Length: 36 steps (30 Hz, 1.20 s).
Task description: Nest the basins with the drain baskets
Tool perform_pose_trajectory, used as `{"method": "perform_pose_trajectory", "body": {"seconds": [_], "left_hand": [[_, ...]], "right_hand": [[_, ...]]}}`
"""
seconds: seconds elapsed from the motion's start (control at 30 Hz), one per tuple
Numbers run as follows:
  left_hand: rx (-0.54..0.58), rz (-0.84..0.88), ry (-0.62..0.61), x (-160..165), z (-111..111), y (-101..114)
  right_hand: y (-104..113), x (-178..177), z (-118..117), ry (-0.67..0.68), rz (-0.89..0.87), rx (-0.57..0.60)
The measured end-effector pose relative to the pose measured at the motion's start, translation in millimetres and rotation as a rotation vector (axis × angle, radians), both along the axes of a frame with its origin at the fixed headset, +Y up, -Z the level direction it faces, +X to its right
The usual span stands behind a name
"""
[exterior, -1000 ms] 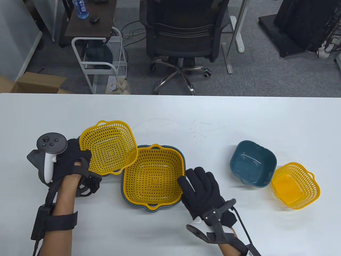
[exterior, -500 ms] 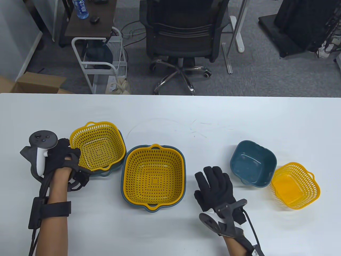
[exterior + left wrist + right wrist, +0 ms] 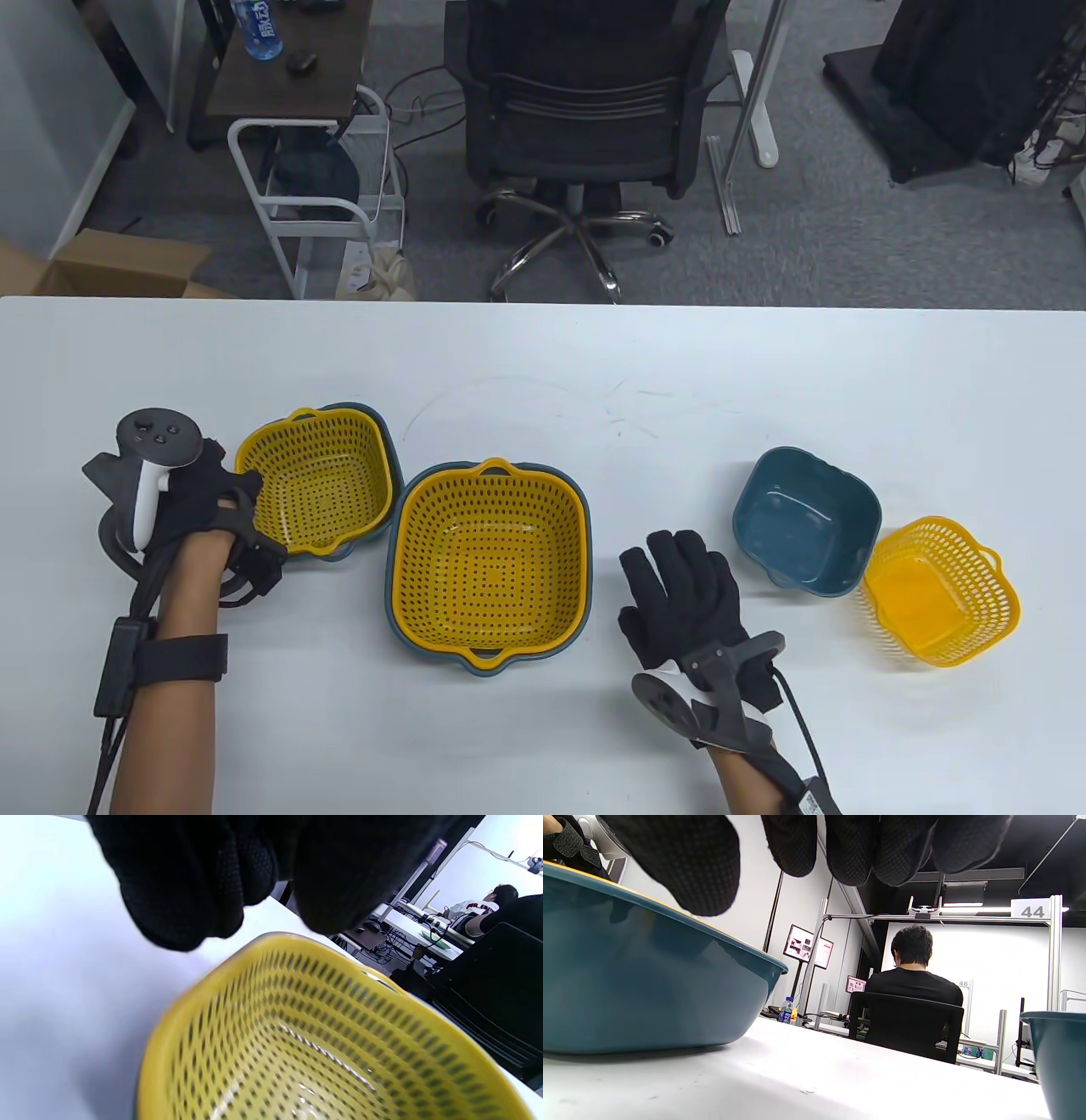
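A medium yellow drain basket (image 3: 322, 484) sits nested in a teal basin (image 3: 388, 441) at the left. My left hand (image 3: 244, 508) is at its left rim. In the left wrist view my curled fingers (image 3: 178, 899) hang just above the basket (image 3: 322, 1043), with table showing between them. A large yellow basket (image 3: 488, 560) sits nested in a large teal basin (image 3: 391, 586) in the middle. My right hand (image 3: 674, 564) lies flat and empty on the table, right of it. A small teal basin (image 3: 806, 518) and a small yellow basket (image 3: 937, 590) stand apart at the right.
The white table (image 3: 594, 399) has faint scuff marks at its middle. An office chair (image 3: 585, 110) and a white cart (image 3: 318, 195) stand beyond the far edge. The right wrist view shows the large basin's wall (image 3: 640, 993) close at the left.
My left hand lowered the tilted medium basket into its teal basin, where it now sits level. My right hand drew back from the large basin's rim and lies flat.
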State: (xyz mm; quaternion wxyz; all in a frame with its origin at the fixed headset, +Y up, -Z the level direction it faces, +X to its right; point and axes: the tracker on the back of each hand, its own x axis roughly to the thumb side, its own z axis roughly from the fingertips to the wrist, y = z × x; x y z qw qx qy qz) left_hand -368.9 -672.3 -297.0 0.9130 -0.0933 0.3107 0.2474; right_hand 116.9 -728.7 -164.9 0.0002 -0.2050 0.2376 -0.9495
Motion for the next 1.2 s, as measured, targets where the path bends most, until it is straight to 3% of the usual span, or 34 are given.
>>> {"method": "perform_pose_trajectory", "body": {"seconds": [0.27, 0.77, 0.97, 1.2], "left_hand": [[-0.039, 0.002, -0.002, -5, 6, -24], [-0.011, 0.248, 0.070, -15, 6, -56], [0.037, 0.221, 0.054, -17, 8, -51], [0.109, 0.179, 0.086, -35, 18, -22]], "right_hand": [[0, -1, 1, 0.003, 0.010, 0.001], [1, -5, 2, 0.012, 0.054, -0.003], [-2, -7, 1, 0.016, 0.053, -0.009], [-2, -7, 2, 0.024, 0.033, 0.002]]}}
